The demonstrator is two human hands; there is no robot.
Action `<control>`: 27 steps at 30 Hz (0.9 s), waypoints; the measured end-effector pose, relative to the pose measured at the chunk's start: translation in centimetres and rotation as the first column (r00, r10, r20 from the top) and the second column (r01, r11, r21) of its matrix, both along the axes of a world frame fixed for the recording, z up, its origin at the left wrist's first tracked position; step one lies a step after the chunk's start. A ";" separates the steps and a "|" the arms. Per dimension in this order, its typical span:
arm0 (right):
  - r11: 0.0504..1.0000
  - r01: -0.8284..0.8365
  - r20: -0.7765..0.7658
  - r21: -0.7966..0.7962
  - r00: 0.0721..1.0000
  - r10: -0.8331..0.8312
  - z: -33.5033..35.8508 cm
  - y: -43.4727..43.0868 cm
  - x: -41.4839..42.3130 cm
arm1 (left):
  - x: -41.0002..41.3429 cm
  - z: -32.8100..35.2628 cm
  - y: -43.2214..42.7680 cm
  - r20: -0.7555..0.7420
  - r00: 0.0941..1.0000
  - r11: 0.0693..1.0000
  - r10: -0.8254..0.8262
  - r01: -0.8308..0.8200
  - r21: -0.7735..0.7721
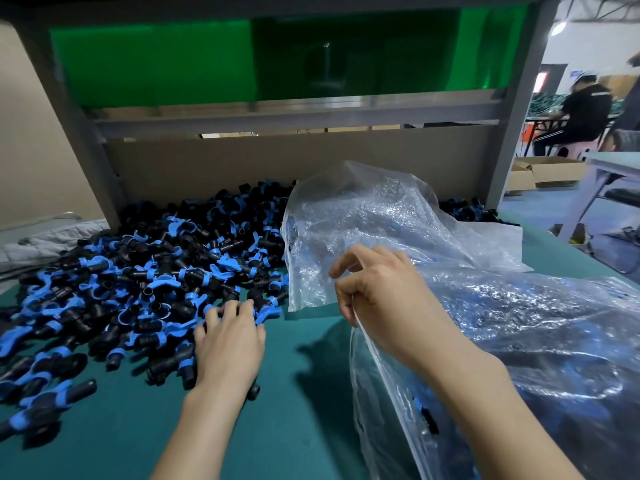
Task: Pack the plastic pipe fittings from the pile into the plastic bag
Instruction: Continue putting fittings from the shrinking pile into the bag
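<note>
A large pile of black and blue plastic pipe fittings (pixel 138 271) covers the left half of the green table (pixel 294 358). My left hand (pixel 228 344) lies palm down on the pile's near right edge, fingers spread over fittings; whether it grips any is hidden. My right hand (pixel 377 289) pinches the rim of a clear plastic bag (pixel 519 341) and holds its mouth up. Several fittings show dark through the bag's wall. A second crumpled clear bag (pixel 363 216) stands behind my right hand.
A cardboard wall (pixel 277 161) backs the table under a grey metal frame (pixel 294 116) with green panels. More fittings (pixel 464 209) lie at the back right. A seated person (pixel 578 116) and cardboard boxes (pixel 547 171) are off to the far right.
</note>
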State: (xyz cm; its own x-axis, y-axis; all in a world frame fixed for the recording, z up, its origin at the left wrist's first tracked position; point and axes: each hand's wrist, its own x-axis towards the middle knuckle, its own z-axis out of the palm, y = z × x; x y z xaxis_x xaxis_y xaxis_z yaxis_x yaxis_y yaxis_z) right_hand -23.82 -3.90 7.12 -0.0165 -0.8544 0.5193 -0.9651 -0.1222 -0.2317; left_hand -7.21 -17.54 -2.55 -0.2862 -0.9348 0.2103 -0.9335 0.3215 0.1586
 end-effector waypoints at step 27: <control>0.993 0.054 -0.017 0.105 0.998 -0.052 0.4 0.4 0.2 | 0.3 1.9 -0.3 -0.131 0.974 0.982 -0.183 0.176 -0.062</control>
State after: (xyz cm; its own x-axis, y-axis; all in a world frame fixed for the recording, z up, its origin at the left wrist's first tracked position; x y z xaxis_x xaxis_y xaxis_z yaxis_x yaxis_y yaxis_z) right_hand -23.62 -3.46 7.50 -0.0569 -0.9024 0.4272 -0.9727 -0.0463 -0.2272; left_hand -6.89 -17.84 -0.69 -0.4141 -0.8583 0.3030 -0.8310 0.4923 0.2591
